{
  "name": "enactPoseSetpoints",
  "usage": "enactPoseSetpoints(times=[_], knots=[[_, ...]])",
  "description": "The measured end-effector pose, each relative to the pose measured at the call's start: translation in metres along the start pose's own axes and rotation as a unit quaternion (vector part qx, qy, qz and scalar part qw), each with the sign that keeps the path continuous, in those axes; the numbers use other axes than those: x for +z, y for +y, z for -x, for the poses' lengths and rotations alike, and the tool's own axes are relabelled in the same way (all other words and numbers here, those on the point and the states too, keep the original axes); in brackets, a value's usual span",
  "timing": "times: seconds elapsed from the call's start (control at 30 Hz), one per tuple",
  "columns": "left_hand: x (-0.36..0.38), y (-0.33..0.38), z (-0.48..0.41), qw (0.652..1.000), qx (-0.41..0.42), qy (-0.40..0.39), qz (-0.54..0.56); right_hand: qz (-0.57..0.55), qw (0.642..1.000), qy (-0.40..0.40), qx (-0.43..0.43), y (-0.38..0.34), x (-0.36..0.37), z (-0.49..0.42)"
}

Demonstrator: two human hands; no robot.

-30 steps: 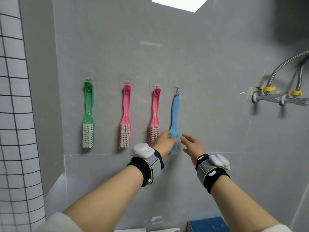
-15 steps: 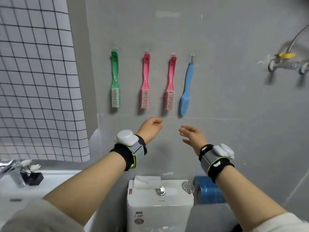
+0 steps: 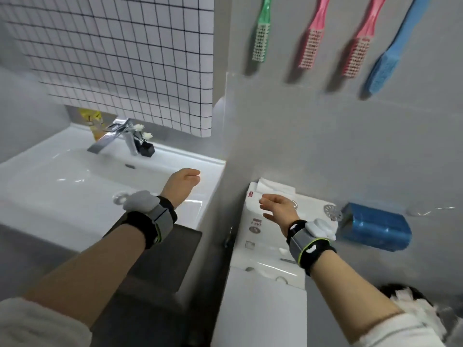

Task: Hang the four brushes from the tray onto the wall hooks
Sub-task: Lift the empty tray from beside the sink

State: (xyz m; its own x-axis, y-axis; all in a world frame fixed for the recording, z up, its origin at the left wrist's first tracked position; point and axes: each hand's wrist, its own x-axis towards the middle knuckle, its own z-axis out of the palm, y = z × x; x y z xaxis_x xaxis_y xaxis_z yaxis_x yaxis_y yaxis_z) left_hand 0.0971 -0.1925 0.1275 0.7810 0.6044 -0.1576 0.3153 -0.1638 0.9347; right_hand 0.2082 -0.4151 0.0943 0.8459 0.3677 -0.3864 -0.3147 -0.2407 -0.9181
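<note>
Four brushes hang in a row on the grey wall at the top right: a green brush [image 3: 261, 33], a pink brush [image 3: 313, 38], a second pink brush [image 3: 359, 46] and a blue brush [image 3: 390, 56]. The hooks lie above the frame's top edge. My left hand [image 3: 181, 186] hovers over the sink's right end, fingers curled loosely with nothing in them. My right hand [image 3: 278, 209] is over the toilet tank, fingers spread and empty. Both hands are far below the brushes. No tray shows.
A white sink [image 3: 75, 186] with a chrome tap [image 3: 112, 141] and a small flower pot [image 3: 145, 146] fills the left. A white toilet tank [image 3: 265, 246] with tissues [image 3: 273, 189] stands below the brushes. A blue holder [image 3: 375, 226] is fixed to the wall at right.
My left hand has let go of the blue brush, which now hangs on the wall. Both hands have dropped away from the brushes, and the view has swung down and left.
</note>
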Motion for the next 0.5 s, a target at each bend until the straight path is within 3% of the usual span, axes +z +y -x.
enactPoseSetpoints(times=[0.3, 0.5], knots=[[-0.090, -0.113, 0.014, 0.985, -0.115, 0.105, -0.077, 0.040, 0.992, -0.074, 0.096, 0.072, 0.079, 0.013], [-0.123, -0.163, -0.002, 0.972, -0.158, 0.121, -0.128, 0.053, 0.985, -0.080, 0.143, 0.091, 0.127, 0.011]])
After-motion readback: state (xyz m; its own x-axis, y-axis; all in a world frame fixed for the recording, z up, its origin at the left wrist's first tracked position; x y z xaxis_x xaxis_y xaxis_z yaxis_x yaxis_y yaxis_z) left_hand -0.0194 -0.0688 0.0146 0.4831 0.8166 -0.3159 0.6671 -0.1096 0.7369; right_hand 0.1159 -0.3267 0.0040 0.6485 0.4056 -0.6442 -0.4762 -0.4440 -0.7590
